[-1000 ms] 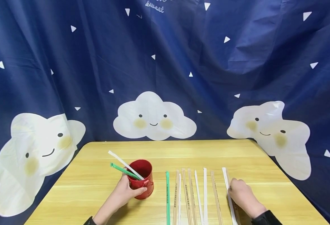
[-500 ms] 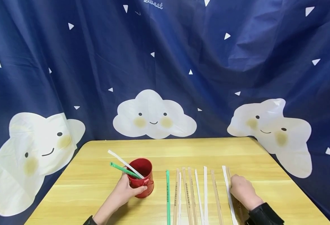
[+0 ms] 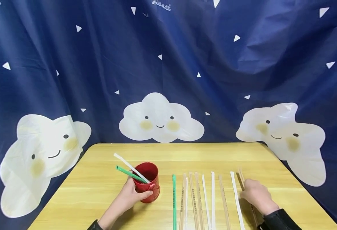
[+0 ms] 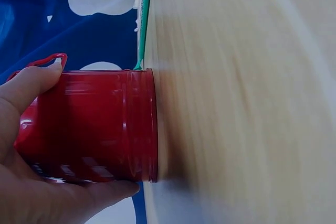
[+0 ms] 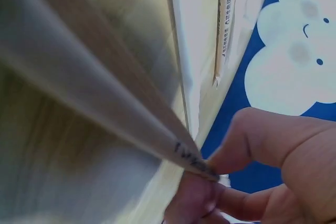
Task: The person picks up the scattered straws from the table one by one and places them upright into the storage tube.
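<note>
My left hand (image 3: pixel 131 194) grips a small red metal bucket (image 4: pixel 100 124), its thumb near the looped handle (image 4: pixel 50 57). The bucket stands upright on the table. A white wrapped straw (image 3: pixel 129 166) and a green wrapped straw (image 3: pixel 128 173) lean out of it to the left. Between thumb and fingers, my right hand (image 3: pixel 256 195) pinches a brown paper-wrapped straw (image 5: pixel 131 98) with dark print. In the head view this straw (image 3: pixel 241 175) slants beside a white wrapped straw (image 3: pixel 236 201), a little apart from it. Whether its lower end touches the table is unclear.
Several wrapped straws lie in a rough row on the wooden table (image 3: pixel 168 153): a green one (image 3: pixel 174 201) at the left, then brown ones (image 3: pixel 194 201) and white ones (image 3: pixel 213 198). A dark blue curtain (image 3: pixel 168 57) with clouds hangs behind the table's far edge.
My right hand has moved right with the brown straw, which now lies farther from the white straw beside it. My left hand keeps its hold on the bucket. The head view has shifted slightly.
</note>
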`<state>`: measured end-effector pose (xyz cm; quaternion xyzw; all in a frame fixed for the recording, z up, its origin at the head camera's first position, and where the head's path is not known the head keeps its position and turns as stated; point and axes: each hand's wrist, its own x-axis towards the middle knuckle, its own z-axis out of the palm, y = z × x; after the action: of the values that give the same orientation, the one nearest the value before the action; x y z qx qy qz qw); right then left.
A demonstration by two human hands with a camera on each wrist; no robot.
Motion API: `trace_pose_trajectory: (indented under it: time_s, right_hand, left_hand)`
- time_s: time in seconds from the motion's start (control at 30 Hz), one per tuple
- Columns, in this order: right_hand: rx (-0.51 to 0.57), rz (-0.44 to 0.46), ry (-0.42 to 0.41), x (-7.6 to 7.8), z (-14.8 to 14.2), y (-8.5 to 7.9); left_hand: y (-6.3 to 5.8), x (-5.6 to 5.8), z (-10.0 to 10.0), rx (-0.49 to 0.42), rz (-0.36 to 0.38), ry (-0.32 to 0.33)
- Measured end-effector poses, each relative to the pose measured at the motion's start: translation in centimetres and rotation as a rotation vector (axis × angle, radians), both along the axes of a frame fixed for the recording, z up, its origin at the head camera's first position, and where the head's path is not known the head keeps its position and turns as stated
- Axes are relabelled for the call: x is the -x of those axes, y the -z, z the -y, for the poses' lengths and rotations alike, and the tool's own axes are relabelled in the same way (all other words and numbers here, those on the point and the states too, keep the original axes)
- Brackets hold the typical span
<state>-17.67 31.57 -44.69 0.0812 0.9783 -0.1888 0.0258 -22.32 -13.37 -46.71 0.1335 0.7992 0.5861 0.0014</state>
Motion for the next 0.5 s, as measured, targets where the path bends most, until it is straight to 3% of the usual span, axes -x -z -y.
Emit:
trace_pose_trajectory:
  time_s: [0.27, 0.5]
  right_hand:
    - [-0.026, -0.140, -0.009, -0.4, -0.2, -0.5]
    - [-0.018, -0.316, -0.008, -0.9, 0.6, -1.2]
  left_hand:
    - [0.1, 0.0, -0.1, 0.006, -0.025, -0.001]
    - [0.0, -0.1, -0.2, 0.008, -0.033, 0.005]
